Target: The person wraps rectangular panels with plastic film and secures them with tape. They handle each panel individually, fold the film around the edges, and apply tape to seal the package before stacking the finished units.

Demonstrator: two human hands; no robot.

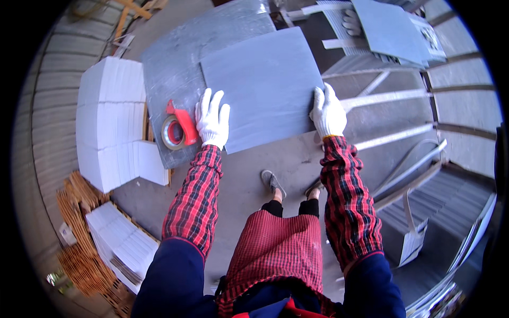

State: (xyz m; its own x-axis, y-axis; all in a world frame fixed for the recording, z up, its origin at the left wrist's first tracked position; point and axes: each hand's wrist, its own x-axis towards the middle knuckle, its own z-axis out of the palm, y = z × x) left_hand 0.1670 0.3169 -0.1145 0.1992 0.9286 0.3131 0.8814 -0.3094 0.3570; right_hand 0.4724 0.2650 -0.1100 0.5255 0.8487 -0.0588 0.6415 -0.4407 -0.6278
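- Flat square grey tile (263, 87) lying on a larger grey slab surface (169, 69), a little askew.
- Left hand (212, 117), white-gloved, fingers spread, pressed flat on tile's near-left edge.
- Right hand (327, 112), gloved, gripping tile's right edge; both equally near.
- Red tape dispenser (177, 130) just left of tile.

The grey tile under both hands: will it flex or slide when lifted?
The grey tile probably stays stiff: its edges look straight and flat though it overhangs the stack. It may be heavy, since the left hand and right hand both hold it. Its smooth face could slip; the gloves likely help.
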